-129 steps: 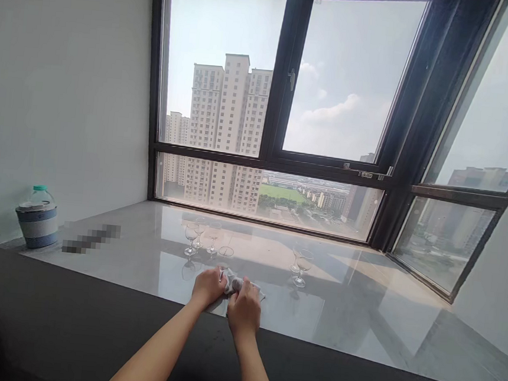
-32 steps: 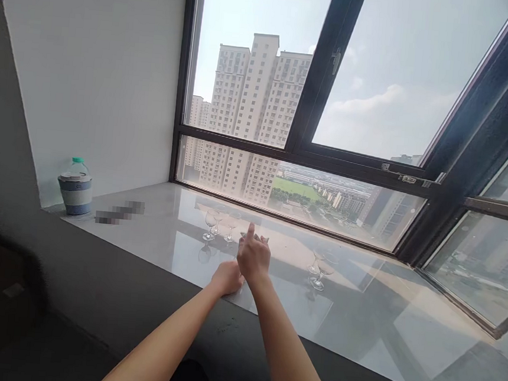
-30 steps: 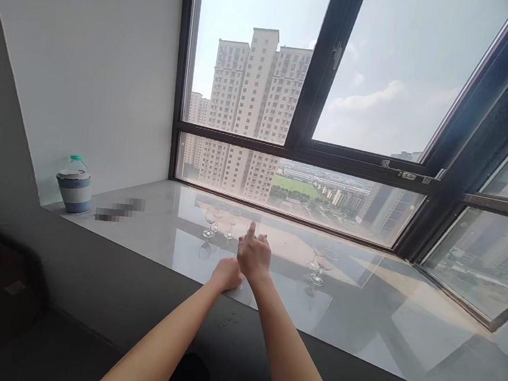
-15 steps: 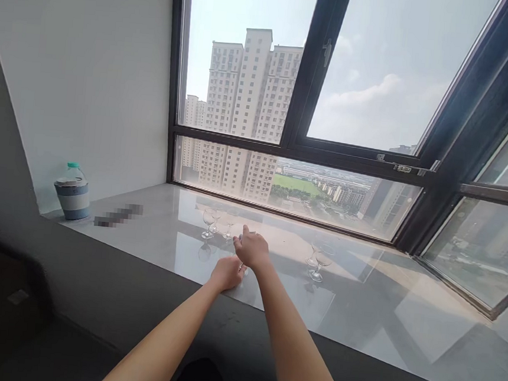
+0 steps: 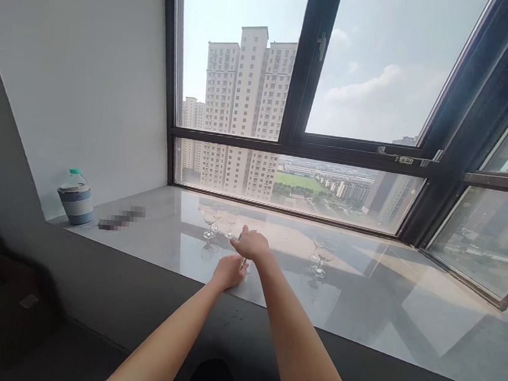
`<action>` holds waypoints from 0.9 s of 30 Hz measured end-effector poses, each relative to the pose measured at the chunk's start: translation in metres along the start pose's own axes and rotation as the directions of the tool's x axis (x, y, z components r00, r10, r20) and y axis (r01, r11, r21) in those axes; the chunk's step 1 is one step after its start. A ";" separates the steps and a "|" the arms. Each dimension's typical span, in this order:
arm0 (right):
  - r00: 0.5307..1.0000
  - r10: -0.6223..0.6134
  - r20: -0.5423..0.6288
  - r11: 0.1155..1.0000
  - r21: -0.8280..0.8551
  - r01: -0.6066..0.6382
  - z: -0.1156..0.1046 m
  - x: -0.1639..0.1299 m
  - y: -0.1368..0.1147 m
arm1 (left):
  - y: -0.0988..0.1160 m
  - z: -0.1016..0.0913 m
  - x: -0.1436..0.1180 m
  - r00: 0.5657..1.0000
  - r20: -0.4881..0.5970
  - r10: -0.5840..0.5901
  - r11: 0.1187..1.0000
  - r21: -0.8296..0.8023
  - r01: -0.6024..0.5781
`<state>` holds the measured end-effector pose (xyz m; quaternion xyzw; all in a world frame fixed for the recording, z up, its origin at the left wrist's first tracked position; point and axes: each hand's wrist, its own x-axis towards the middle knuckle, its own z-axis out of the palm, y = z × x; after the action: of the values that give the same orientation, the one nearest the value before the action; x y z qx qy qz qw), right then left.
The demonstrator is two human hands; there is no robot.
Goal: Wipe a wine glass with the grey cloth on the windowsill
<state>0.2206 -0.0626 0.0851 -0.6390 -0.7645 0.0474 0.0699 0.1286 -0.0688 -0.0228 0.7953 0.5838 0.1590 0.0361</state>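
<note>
Near the front edge of the sill, my left hand [image 5: 229, 271] is closed low around what looks like a clear stemmed glass [image 5: 244, 264], mostly hidden by my fingers. Just above it, my right hand [image 5: 251, 243] curls over the glass's upper part, thumb pointing up and away. Behind my hands to the left stand three clear stemmed glasses, a front one [image 5: 209, 224], one behind it [image 5: 217, 218] and one to their right [image 5: 231, 223]. Off to the right, two more stand close together, a nearer glass [image 5: 320, 260] and a farther glass [image 5: 314, 250].
The glossy grey sill [image 5: 142, 252] runs below a dark-framed window [image 5: 355, 151]. At its left end, by the wall [image 5: 103, 82], stand a blue-and-white bucket-like container [image 5: 76, 206] with a green-capped bottle [image 5: 75, 176] and a blurred-out object [image 5: 122, 218].
The camera view has shifted slightly. Both hands stay at the same spot on the sill; my right hand has turned a little over the glass. The other glasses have not moved.
</note>
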 end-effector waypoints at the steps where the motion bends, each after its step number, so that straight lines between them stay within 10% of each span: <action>1: 1.000 0.010 -0.002 1.000 -0.005 -0.010 0.000 0.002 -0.001 | 0.000 0.000 0.000 1.000 0.002 0.001 1.000 -0.001 -0.001; 27: 0.995 -0.017 -0.101 0.999 0.039 0.021 0.016 -0.007 0.005 | -0.005 0.007 0.005 1.000 -0.011 -0.021 0.999 -0.049 0.021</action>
<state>0.2236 -0.0686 0.0684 -0.6317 -0.7651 0.0298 0.1217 0.1270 -0.0617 -0.0295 0.7871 0.5883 0.1774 0.0536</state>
